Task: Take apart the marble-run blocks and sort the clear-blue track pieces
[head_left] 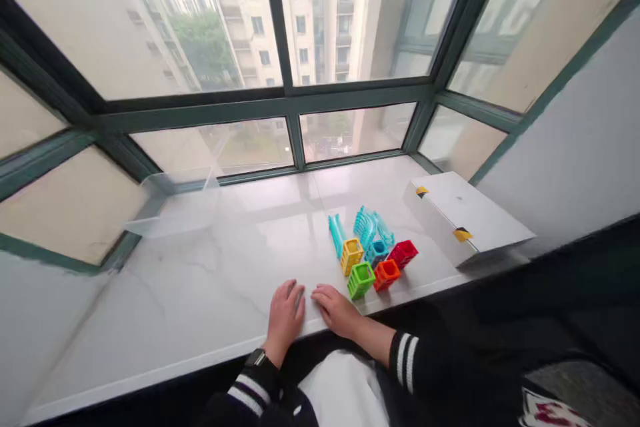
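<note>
My left hand [286, 313] lies flat near the front edge of the white marble ledge [210, 280], fingers slightly apart and holding nothing. Just right of it, my right hand [336, 309] rests on the same edge, empty, with its fingers loosely extended. The hands do not touch. Closest to my right hand stands a green block [361, 280]. Around it are a yellow block [351, 255], an orange block [386, 275], a red block [403, 253] and a blue block [377, 253]. Behind them lie a straight turquoise piece [337, 235] and curved turquoise pieces [367, 227].
A clear plastic bin [175, 210] sits at the back left of the ledge. At the right is a white box [470, 207] with yellow and black tabs. Dark-framed windows [260, 107] rise behind the ledge, and a white wall [570, 133] stands at the right.
</note>
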Available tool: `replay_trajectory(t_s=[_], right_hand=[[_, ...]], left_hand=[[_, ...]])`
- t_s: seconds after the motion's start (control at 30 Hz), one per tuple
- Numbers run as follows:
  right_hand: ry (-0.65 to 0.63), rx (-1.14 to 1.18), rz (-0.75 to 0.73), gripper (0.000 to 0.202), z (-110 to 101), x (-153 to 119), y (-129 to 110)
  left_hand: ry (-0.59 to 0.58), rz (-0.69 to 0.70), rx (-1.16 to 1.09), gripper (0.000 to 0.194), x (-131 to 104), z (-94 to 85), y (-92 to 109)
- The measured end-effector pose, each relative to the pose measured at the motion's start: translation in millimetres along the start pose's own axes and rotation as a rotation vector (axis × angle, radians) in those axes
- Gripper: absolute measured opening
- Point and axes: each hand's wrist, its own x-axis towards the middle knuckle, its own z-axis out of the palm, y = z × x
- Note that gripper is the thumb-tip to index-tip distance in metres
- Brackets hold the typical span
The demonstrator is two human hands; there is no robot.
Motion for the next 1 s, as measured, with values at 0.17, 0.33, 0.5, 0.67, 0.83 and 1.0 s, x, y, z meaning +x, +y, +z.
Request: replay_trajectory(t_s=[0.17, 0.33, 0.5, 0.67, 0.83, 1.0], right_hand=[[-0.01, 0.004, 0.026, 0.043, -4, -1, -5], [-0.021, 0.008, 0.037, 0.044, -10, 1, -11], [-0.029, 0.006, 0.042, 0.046, -11, 1, -13], [-0.03, 0.006, 0.047, 0.046, -13, 2, -14], [-0.026, 0.012, 0.051, 0.044, -14, 2, -15], [-0.032, 0.02, 0.059, 0.045, -12, 0, -14]], left_hand=[[-0.007, -0.016, -0.017, 0.03, -1, -0.5, 0], [-0.011, -0.036, -0.018, 0.03, 0, -0.9, 0], [-0.028, -0.046, -0.024, 0.039, 0, 1.8, -3], [-0.029, -0.054, -0.026, 0.042, -1, 3.8, -6], [-0.014, -0.048, -0.019, 0.043, -2, 5.5, -7], [0.016, -0.04, -0.008, 0.042, -2, 7.2, -7]])
